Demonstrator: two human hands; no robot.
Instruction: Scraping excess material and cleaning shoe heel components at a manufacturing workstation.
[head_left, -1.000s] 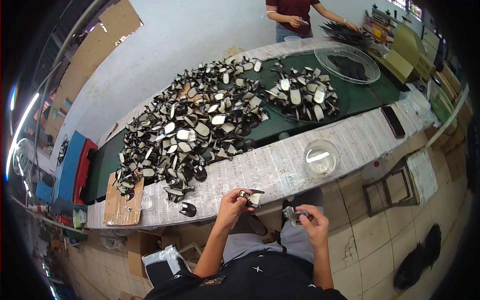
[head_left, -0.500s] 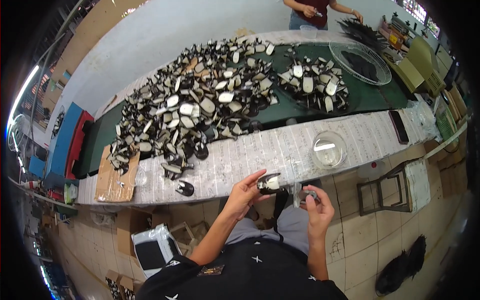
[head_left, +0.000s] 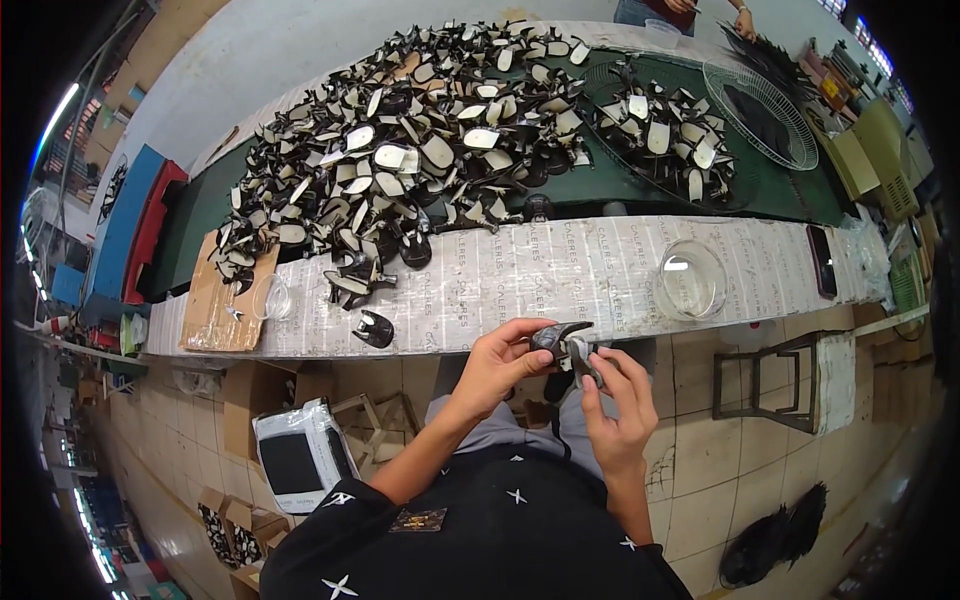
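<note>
Head view: the work lies at the lower centre of the frame, just beyond the near edge of the wrapped surface (head_left: 470, 312). The left hand (head_left: 492, 372) grasps a dark curved shell (head_left: 556, 338), its fingers pinching the left end so that the pale-edged opening faces right. The right hand (head_left: 622, 408) has its fingers bent around a small grey piece (head_left: 582, 358), which appears to meet that opening; its exact nature and the depth of contact cannot be told. Judged from this pose, the step in hand is work on the shell's inner or edge face. It is best served by a firm left pinch set back from the rim, by small, even strokes or presses from the right, and by turning the shell, rather than the wrist, to present each part. Too hard a squeeze could bend the thin wall. A similar loose shell (head_left: 373, 329) lies left of centre on the surface, below the large heap of shells (head_left: 390, 160) at upper centre; a smaller heap (head_left: 665, 147) occupies the upper right, above a clear round bowl (head_left: 692, 282).
</note>
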